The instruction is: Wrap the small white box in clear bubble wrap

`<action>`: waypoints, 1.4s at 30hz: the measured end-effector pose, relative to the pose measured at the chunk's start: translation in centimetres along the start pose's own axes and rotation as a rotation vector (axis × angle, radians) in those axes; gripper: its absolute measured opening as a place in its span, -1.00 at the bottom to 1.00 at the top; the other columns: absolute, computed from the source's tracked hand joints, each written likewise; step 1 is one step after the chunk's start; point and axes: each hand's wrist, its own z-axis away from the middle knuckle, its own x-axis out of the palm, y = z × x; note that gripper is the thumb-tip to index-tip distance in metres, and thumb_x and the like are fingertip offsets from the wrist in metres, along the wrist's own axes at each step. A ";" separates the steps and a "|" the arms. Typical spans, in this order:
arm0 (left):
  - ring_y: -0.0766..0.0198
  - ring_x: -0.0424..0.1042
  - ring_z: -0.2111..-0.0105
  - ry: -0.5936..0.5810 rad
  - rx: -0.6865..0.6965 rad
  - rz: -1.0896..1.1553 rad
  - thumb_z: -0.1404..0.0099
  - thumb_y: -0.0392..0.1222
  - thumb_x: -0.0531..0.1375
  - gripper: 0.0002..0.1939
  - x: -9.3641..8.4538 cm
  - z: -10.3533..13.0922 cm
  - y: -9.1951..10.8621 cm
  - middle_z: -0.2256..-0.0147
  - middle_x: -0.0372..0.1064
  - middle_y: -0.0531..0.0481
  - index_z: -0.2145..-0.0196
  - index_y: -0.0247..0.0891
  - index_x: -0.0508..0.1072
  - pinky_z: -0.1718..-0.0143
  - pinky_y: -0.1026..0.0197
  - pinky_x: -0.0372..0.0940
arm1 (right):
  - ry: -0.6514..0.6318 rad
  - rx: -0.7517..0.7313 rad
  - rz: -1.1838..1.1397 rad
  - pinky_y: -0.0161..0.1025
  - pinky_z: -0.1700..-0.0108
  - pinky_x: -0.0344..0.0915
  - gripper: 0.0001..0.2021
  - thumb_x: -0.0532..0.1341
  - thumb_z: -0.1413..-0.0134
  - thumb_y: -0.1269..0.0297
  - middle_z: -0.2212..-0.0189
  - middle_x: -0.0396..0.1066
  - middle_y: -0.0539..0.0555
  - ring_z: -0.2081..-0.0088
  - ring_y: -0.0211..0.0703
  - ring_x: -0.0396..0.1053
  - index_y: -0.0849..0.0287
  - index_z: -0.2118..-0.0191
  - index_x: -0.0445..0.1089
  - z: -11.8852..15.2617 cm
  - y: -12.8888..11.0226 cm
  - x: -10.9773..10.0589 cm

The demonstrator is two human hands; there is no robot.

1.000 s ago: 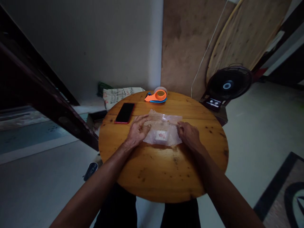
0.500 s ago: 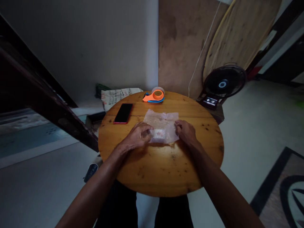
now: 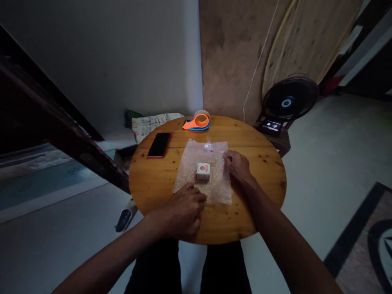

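Round wooden table (image 3: 251, 212) — seen from above, my knees dark beneath its near edge.

Bubble wrap (image 3: 214, 185): one clear sheet, spread flat at the middle of the table; its far edge lies toward the tape dispenser, its near edge toward me.

Small box (image 3: 203, 171): white, with a red mark on top; it sits upright on the bubble wrap, about the centre of the sheet, touched by neither hand.

My left hand (image 3: 183, 212): curled, fingers drawn in, resting at the near left corner of the bubble wrap; whether it pinches the corner or only presses on it, I cannot tell.

My right hand (image 3: 238, 165): palm down on the right edge of the sheet, fingers loosely bent and flat against it, gripping nothing; it lies just beside the box, not touching it.

Phone (image 3: 159, 145): dark screen, red rim; flat on the table, left of the sheet and apart from it.

Tape dispenser (image 3: 197, 121): orange and blue, at the table's far edge.

Fan (image 3: 289, 100): black, on the floor beyond the table to the right.
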 end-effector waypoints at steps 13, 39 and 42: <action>0.21 0.39 0.15 0.259 -0.240 0.189 -0.35 -0.28 0.01 -0.79 2.8 -1.7 -1.5 0.19 0.43 -0.03 0.15 -0.21 0.40 0.11 0.18 0.25 | 0.001 0.004 0.023 -0.27 0.19 0.09 -0.70 0.00 -0.18 0.34 0.20 0.48 0.10 0.19 -0.13 0.37 0.11 0.14 0.46 0.0 0.2 0.3; 0.04 0.16 -0.13 0.371 -0.093 0.010 -0.20 -0.33 0.11 -0.55 5.4 -2.6 0.3 -0.13 0.28 -0.08 -0.07 -0.21 0.35 -0.19 -0.07 0.05 | 0.042 -0.041 -0.114 -0.11 -0.06 0.12 -0.74 0.08 -0.09 0.38 -0.02 0.37 0.13 -0.04 -0.04 0.28 0.13 0.23 0.52 0.3 0.1 0.2; 0.03 0.17 -0.13 0.359 -0.096 -0.002 -0.22 -0.30 0.11 -0.58 5.1 -2.5 0.4 -0.11 0.31 -0.08 -0.05 -0.20 0.36 -0.18 -0.11 0.04 | 0.007 -0.064 -0.106 -0.02 -0.13 0.10 -0.72 0.12 -0.11 0.30 -0.20 0.20 0.18 -0.16 0.06 0.19 0.11 0.10 0.50 0.7 -0.2 -0.2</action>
